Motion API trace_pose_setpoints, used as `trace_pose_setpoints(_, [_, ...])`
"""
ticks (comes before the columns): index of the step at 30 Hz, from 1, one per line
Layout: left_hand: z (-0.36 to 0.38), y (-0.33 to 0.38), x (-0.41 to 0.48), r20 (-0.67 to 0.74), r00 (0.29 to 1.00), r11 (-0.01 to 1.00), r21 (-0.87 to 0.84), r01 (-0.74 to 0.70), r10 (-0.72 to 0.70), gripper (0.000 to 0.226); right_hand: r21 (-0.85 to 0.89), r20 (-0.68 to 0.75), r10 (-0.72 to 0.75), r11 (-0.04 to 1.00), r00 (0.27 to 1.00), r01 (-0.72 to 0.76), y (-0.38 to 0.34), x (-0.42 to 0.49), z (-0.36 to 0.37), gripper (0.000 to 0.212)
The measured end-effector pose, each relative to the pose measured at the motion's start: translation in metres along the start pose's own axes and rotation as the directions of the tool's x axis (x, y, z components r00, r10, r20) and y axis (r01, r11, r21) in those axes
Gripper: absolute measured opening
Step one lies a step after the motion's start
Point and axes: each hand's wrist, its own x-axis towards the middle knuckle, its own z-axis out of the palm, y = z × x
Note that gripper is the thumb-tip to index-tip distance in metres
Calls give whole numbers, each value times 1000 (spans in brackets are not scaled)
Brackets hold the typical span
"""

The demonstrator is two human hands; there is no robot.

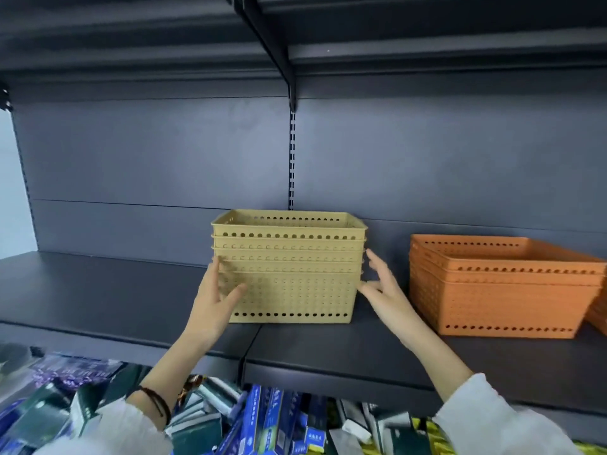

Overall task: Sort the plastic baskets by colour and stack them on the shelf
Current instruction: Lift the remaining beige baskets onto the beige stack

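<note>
On the dark shelf, the yellow stack sits between two spread, open hands, left touching its side, right just beside it, orange stack nearby.

Dim and even overall, lit softly from the front. Faint shadows under the dark grey metal shelf. Wide-angle bending at the edges. Motion-smeared, unfocused along the bottom; slightly soft throughout.

Print on blue boxes illegible.
</note>
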Motion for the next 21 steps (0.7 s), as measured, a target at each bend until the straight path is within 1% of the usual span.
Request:
trace_pose_setpoints(2, [11,1,-19,-43,999,990,143,1,6,66,-111,32,-10,994,999,13,6,-29,-7,62])
trace_pose_setpoints(3, [17,5,-28,-52,998,977,211,-15,26,62,-170,44,-18,985,999,26,7,-40,-12,57])
trace_pose_setpoints(4, [25,8,-35,-40,996,961,269,-65,79,59,-241,53,-27,970,998,39,9,-49,-19,49])
trace_pose_setpoints(6, [44,23,-47,46,980,896,397,-197,195,52,-389,69,-64,917,996,86,11,-62,-36,34])
trace_pose_setpoints(7, [54,30,-51,107,965,839,478,-261,239,49,-459,62,-79,883,995,98,10,-67,-46,29])
trace_pose_setpoints(9, [73,44,-55,235,921,646,658,-386,311,42,-557,29,-121,823,992,116,8,-76,-70,27])
trace_pose_setpoints(11, [95,56,-58,328,892,478,757,-445,311,37,-627,21,-143,769,990,124,10,-84,-96,27])
trace_pose_setpoints(13, [122,71,-65,398,862,366,787,-497,315,39,-678,18,-124,728,992,103,14,-92,-124,28])
trace_pose_setpoints(14, [137,79,-70,427,844,339,780,-526,325,40,-683,3,-107,726,994,80,18,-96,-140,28])
trace_pose_setpoints(18, [206,117,-91,502,753,332,688,-645,425,37,-688,-107,-73,726,992,-21,37,-116,-214,29])
trace_pose_setpoints(19, [228,129,-96,514,731,347,653,-672,449,33,-695,-125,-67,718,990,-39,43,-119,-237,29])
trace_pose_setpoints(20, [249,140,-102,533,722,373,623,-688,441,29,-703,-145,-77,710,987,-48,50,-122,-259,30])
trace_pose_setpoints(21, [285,161,-112,535,708,396,590,-704,461,30,-712,-166,-87,699,982,-58,63,-128,-297,30])
